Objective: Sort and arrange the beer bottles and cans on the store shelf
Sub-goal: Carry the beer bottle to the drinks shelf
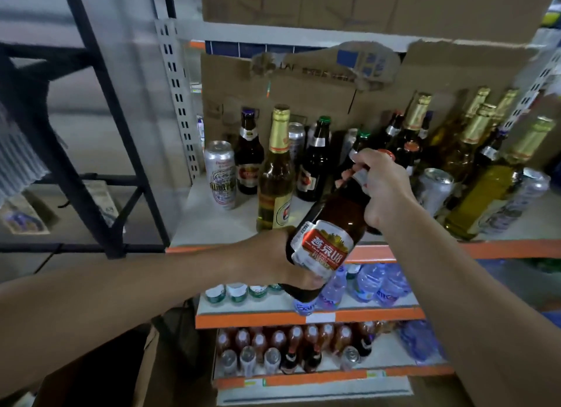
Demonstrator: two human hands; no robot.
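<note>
I hold a brown beer bottle (337, 221) with a red and silver label, tilted, in front of the shelf (212, 221). My left hand (273, 255) grips its lower body and my right hand (382, 188) wraps its neck near the cap. On the shelf behind stand a silver can (220, 174), a tall gold-foiled bottle (276, 176), several brown bottles (249, 157), and at the right several gold-topped bottles (473, 139) with silver cans (435, 188).
Cardboard boxes (318, 81) line the back of the shelf and sit above it. Lower shelves hold water bottles (373, 282) and rows of small bottles and cans (291, 346). A black metal frame (100, 118) stands at the left. A cardboard box (100, 376) lies at the bottom left.
</note>
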